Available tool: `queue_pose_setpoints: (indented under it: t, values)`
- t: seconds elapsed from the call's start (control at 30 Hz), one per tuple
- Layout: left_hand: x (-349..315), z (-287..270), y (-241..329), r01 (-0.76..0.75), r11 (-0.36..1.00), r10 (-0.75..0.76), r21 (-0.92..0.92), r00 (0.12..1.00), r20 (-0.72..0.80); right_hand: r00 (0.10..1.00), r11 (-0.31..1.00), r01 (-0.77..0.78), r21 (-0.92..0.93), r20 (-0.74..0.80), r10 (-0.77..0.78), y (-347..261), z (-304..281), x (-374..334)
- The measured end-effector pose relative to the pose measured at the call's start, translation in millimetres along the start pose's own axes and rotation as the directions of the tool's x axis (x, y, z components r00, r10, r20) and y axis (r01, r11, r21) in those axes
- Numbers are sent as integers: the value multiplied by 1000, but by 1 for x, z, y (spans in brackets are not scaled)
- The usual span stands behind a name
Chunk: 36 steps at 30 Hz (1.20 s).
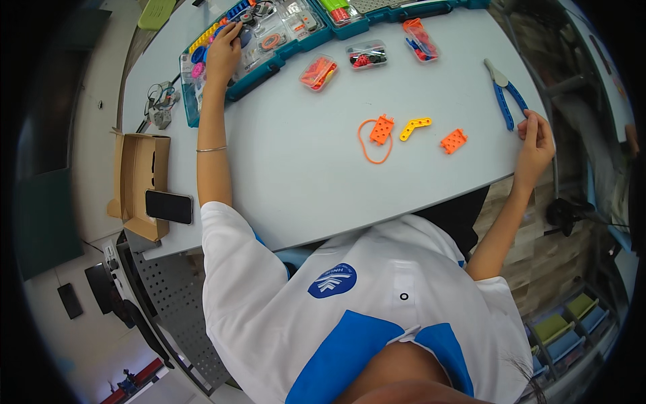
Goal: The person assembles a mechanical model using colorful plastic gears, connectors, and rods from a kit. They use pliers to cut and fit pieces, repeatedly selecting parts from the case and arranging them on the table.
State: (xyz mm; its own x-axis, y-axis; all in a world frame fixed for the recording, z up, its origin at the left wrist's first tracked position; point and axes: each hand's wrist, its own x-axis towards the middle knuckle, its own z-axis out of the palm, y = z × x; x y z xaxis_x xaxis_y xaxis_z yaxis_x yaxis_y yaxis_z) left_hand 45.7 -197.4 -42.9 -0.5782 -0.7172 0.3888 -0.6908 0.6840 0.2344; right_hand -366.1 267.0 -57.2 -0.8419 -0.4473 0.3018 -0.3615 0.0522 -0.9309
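Observation:
My left hand (224,55) reaches into the teal parts case (254,82) at the far left, its fingers slightly apart over the parts beside a grey piece. At the right edge of the white table, my right hand (535,143) pinches the handle end of blue-handled pliers (500,81), which lie with their handles spread and grey jaws pointing away. Between my arms lie an orange block (381,130) with an orange rubber band (361,143) beside it, a bent yellow beam (414,126) with holes, and a second orange block (454,141).
Small clear boxes of red parts (318,73), dark and red parts (367,55), and orange and blue parts (422,42) stand before the case. On the left are a black phone (169,207), an open cardboard box (145,168) and grey wired parts (161,108).

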Motion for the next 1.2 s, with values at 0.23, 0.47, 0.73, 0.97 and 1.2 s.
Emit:
queue_pose_setpoints:
  t: [0.23,0.47,0.73,0.97,1.2]
  values:
    - [-14,3,-8,-122,983,141,133,980,-140,1000,1000,-3,8,8,3,-4,2,-2]
    - [-40,-38,176,-425,784,403,-453,903,-149,1000,1000,-7,11,14,7,-4,3,-1]
    - [-62,31,238,-506,855,518,-116,845,134,1000,1000,-2,3,18,2,-4,0,-2]
    - [-72,37,243,-516,856,514,-17,850,113,999,999,33,-12,3,-33,-7,4,-2]
    - [-65,42,240,-588,809,588,21,809,15,1000,1000,25,5,11,-25,-2,4,-3]
